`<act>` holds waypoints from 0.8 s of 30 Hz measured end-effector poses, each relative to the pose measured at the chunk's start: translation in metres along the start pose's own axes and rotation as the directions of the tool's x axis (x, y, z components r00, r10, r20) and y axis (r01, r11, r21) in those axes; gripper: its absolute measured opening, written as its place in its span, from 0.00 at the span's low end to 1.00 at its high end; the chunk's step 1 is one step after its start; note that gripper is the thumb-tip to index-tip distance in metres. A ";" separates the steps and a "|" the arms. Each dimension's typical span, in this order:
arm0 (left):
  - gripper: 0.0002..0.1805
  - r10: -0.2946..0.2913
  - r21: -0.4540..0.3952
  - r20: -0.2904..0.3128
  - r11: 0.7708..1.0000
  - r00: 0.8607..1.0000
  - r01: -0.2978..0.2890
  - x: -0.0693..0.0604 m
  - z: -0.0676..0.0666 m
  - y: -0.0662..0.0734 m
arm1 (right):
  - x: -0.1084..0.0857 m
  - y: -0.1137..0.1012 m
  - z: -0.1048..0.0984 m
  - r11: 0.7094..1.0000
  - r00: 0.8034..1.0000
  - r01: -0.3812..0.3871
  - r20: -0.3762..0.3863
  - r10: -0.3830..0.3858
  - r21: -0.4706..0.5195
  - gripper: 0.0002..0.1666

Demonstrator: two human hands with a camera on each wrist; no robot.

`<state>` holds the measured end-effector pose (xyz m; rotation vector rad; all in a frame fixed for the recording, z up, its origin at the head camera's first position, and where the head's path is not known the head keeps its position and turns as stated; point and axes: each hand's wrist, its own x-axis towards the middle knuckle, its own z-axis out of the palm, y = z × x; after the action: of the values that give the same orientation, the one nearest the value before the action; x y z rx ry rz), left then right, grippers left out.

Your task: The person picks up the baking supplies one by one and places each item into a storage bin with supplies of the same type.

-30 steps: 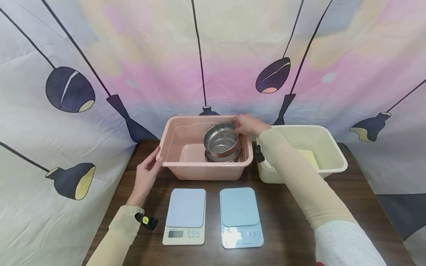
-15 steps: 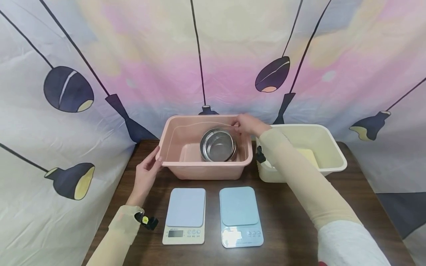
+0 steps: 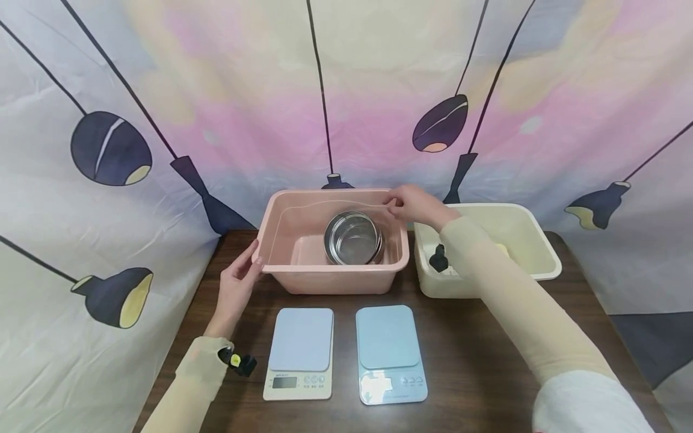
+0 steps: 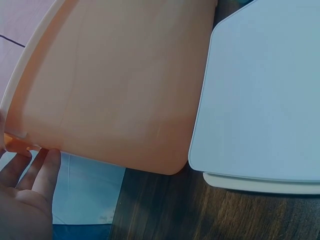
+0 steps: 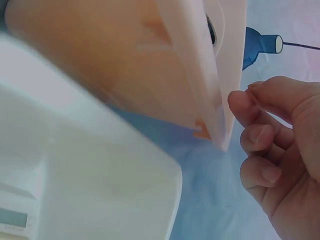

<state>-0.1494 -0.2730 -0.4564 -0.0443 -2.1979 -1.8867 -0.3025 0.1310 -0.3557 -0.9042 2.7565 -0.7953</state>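
Note:
In the head view, a stack of round steel sieves [image 3: 353, 238] sits inside the pink basin [image 3: 335, 281], right of its middle. At the basin's left end, my left hand [image 3: 238, 282] holds the rim near the front corner. The left wrist view shows the fingertips [image 4: 48, 165] under that rim. My right hand [image 3: 414, 204] hovers by the basin's back right corner, apart from the sieves. The right wrist view shows its fingers [image 5: 257, 137] loosely curled, thumb and index finger close together, with nothing between them.
A cream basin [image 3: 549, 264] stands to the right, partly covered by my right arm, with something yellow [image 3: 503, 249] inside. Two kitchen scales, one whitish [image 3: 303, 340] and one light blue [image 3: 388, 338], lie in front on the dark wooden table [image 3: 465, 367]. A patterned cloth [image 3: 243, 138] hangs behind.
The upper sieve was tilted up against the basin's right side; it now lies flat in the stack, released. My right hand has drawn slightly right. The left hand has stayed put.

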 end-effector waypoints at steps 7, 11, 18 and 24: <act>0.27 0.006 -0.005 0.001 1.000 1.000 -0.006 0.000 0.001 0.000 | -0.019 0.005 -0.010 0.999 0.999 -0.032 -0.003 0.032 -0.006 0.19; 0.27 0.019 0.009 -0.005 1.000 1.000 -0.019 -0.001 0.001 0.000 | -0.027 0.008 -0.015 0.999 0.999 -0.030 -0.021 0.029 -0.019 0.19; 0.27 0.019 0.002 -0.001 1.000 1.000 -0.019 -0.001 0.001 0.000 | -0.041 0.014 -0.019 1.000 0.998 0.003 -0.056 -0.005 -0.026 0.17; 0.27 0.013 -0.009 -0.005 1.000 1.000 -0.013 0.000 0.001 0.000 | -0.051 0.020 -0.021 0.999 0.997 0.007 -0.082 -0.011 -0.048 0.18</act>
<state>-0.1495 -0.2717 -0.4564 -0.0545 -2.1807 -1.8878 -0.2770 0.1839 -0.3499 -0.9130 2.8561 -0.7890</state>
